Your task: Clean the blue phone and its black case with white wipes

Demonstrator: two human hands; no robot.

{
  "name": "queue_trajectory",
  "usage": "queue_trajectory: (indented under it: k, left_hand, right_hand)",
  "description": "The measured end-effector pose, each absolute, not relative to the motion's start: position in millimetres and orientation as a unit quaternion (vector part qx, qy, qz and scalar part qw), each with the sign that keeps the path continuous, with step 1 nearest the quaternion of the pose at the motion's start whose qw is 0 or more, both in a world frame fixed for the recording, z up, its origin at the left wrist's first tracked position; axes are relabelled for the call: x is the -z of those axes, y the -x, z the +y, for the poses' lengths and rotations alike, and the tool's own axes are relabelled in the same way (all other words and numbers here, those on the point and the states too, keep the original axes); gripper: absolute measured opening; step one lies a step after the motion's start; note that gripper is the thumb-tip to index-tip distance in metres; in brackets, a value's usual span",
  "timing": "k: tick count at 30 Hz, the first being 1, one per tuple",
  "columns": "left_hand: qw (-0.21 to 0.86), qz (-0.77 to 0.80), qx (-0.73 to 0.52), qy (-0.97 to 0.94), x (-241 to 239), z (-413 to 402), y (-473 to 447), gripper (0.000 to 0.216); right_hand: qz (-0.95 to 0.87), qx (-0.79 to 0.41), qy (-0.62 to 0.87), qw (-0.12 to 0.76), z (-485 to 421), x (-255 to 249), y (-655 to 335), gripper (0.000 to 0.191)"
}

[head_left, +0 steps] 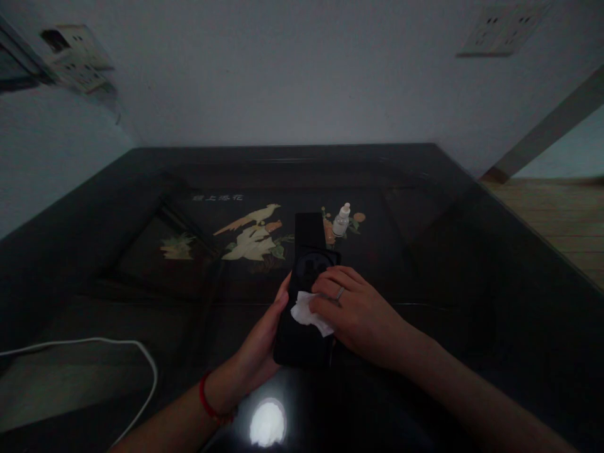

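I'm counting two hands, a left hand (257, 349) and a right hand (361, 308), and they are handling one black phone (299, 346) and one white tissue (306, 311). The person is wearing one ring (340, 292) and one red bracelet (204, 399). On one table (70, 264), one dropper bottle (340, 223) is standing, one dark block (309, 228) is showing past the phone, and one white cable (153, 371) is curving. Four written characters (218, 197) are running across the tabletop, one round reflection (268, 423) is shining there, and two groups of sockets, one to the left (80, 60) and one to the right (503, 28), are showing above.

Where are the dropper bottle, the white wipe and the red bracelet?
Dropper bottle (340, 225): head view, on its body.
White wipe (307, 316): head view, its uncovered part.
Red bracelet (202, 397): head view, on its band.
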State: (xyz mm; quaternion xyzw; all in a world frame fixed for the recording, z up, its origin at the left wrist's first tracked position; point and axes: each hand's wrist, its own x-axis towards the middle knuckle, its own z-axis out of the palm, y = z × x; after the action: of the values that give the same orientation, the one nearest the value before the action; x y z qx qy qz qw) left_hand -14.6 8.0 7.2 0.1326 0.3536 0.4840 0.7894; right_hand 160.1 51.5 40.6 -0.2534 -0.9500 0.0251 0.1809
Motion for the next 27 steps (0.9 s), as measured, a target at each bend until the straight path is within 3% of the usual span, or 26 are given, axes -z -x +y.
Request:
queue_trajectory:
  k: [6,11,27]
  left_hand:
    - [0.802,0.329,-0.483,-0.125,-9.7,7.9,14.8,0.058]
    - [0.825,0.328,-0.440,-0.132,-11.3,5.0,14.7,0.058]
    - [0.818,0.369,-0.389,-0.208,-5.8,-7.1,10.5,0.071]
  right_hand:
    - [-0.922,-0.061,0.266,0.275,54.1,-38.5,-164.3,0.019]
    - [-0.825,-0.143,0.393,0.381,66.7,-38.1,-172.4,0.021]
    - [-0.794,-0.200,0.436,0.373,62.6,-36.0,-160.9,0.017]
